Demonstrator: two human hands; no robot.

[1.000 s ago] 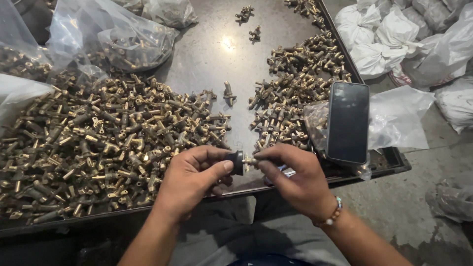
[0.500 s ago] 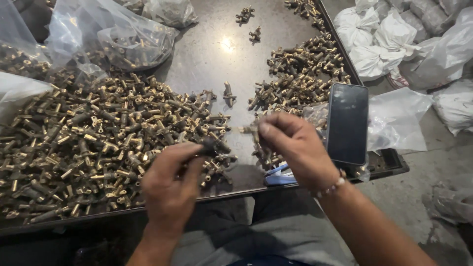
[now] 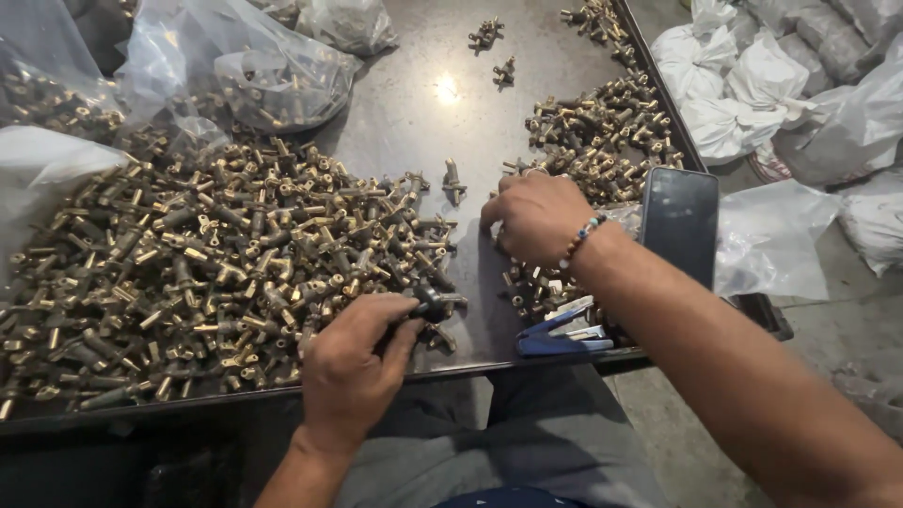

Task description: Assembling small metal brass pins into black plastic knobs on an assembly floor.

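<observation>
- Pinched in the left hand (image 3: 353, 362), between thumb and fingers, is one brass fitting (image 3: 435, 303) with a dark end, held at the near edge of the tray (image 3: 414, 113).
- Left of that grip lies the big pile (image 3: 207, 273) of loose fittings, touching the hand's knuckles; clear bags (image 3: 254, 75) sit beyond it.
- Judged step: sorting, with one piece in hand and another being fetched.
- Right of the grip, the right hand (image 3: 538, 216) lies palm down on the small pile (image 3: 593, 141), fingers curled; whether they grip anything I cannot tell.
- Blue pliers (image 3: 560, 337) lie just right of the held fitting, at the tray edge.
- Farther right a dark phone (image 3: 679, 224) stands against the rim, near the right wrist; a careless move could knock it.
- Next move calls for a clean pick of one piece from the tangle.
</observation>
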